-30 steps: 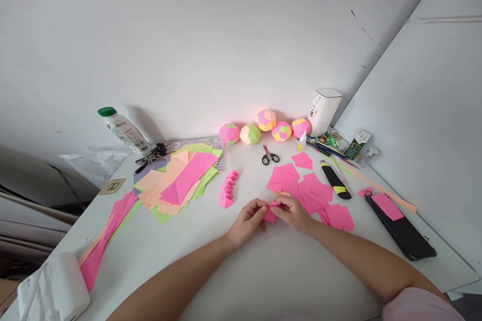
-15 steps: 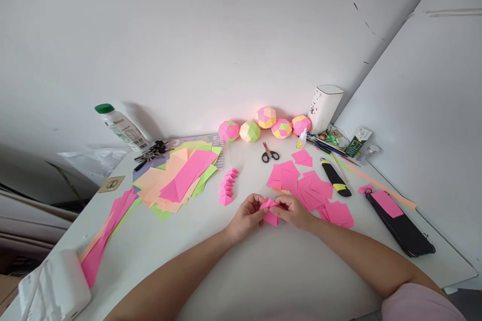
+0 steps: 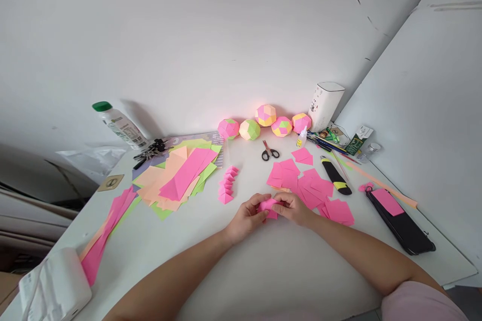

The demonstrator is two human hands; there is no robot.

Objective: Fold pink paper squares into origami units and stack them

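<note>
Between my two hands, low over the middle of the table, is a partly folded piece of pink paper (image 3: 270, 205). My left hand (image 3: 248, 215) pinches its left side with thumb and fingers. On the right side, my right hand (image 3: 293, 208) grips the same piece, thumb in front. My fingers cover much of its folds. Just left of my hands stands a row of folded pink paper units (image 3: 227, 184) nested together. Beside my right hand lie loose pink paper pieces (image 3: 312, 188), spread and overlapping.
Scissors (image 3: 270, 151), a glue bottle (image 3: 302, 138) and several paper balls (image 3: 250, 130) sit toward the wall. A box cutter (image 3: 336, 175) and black pouch (image 3: 399, 220) are at right. Coloured sheets (image 3: 181, 175), keys (image 3: 150, 151) and a white device (image 3: 56, 286) occupy the left.
The pink paper has been folded or turned in my fingers, and less of its lower flap shows. Both hands stay in about the same place. The view has shifted slightly.
</note>
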